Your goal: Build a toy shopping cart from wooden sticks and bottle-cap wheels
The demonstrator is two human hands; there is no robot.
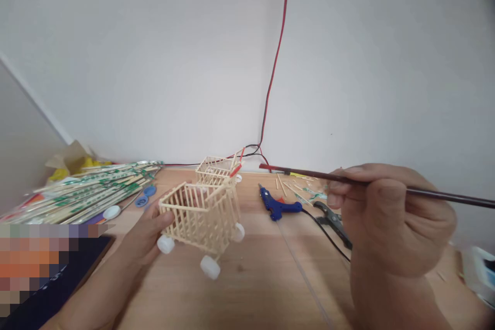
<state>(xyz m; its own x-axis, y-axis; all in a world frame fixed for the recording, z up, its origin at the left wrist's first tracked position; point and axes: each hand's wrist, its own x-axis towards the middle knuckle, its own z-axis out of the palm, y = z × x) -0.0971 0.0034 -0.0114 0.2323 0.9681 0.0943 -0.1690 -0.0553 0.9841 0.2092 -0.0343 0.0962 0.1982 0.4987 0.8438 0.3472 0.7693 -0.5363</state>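
Note:
My left hand [145,234] grips a small cart [199,219] built of thin wooden sticks, with white cap wheels, tilted a little above the wooden table [255,289]. My right hand [386,216] is closed around a long dark brush-like stick [309,174] whose reddish tip points left toward the cart's far side. A second stick basket with a red handle [217,169] stands just behind the cart.
A blue glue gun [276,203] with a black cord lies mid-table, pliers [332,219] beside it, loose stick offcuts [297,188] behind. A heap of wrapped chopsticks [88,191] and bottle caps [141,200] lie at left. Red and black wires [276,56] run up the wall.

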